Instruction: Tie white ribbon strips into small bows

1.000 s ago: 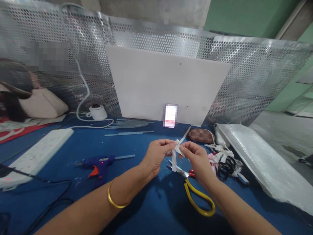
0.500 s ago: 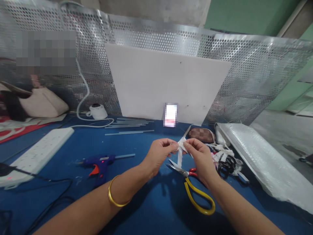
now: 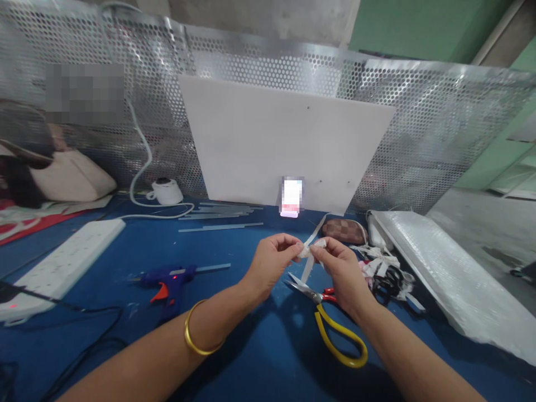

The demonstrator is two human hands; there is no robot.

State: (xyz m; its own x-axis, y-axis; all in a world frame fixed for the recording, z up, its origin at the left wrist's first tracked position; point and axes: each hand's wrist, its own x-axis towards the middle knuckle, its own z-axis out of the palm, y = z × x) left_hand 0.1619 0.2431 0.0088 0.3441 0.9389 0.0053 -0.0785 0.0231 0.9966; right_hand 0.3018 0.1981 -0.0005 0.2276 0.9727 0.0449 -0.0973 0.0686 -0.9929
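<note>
Both hands pinch a small white ribbon bow (image 3: 309,249) above the blue table. My left hand (image 3: 272,263) grips its left side with thumb and fingers; a gold bangle sits on that forearm. My right hand (image 3: 340,269) grips the right side. One ribbon tail points up and back, another hangs down between the hands. Yellow-handled scissors (image 3: 330,325) lie on the table just under my right hand.
A blue glue gun (image 3: 170,279) lies to the left, with a white power strip (image 3: 62,262) and cables farther left. Finished bows and black scissors (image 3: 387,273) lie to the right, beside a bubble-wrapped pack (image 3: 452,273). A white board (image 3: 285,145) leans against the perforated metal screen.
The hands have drawn closer together on the bow and squeezed it smaller. The hanging tail has swung from straight down to a slant toward the right hand.
</note>
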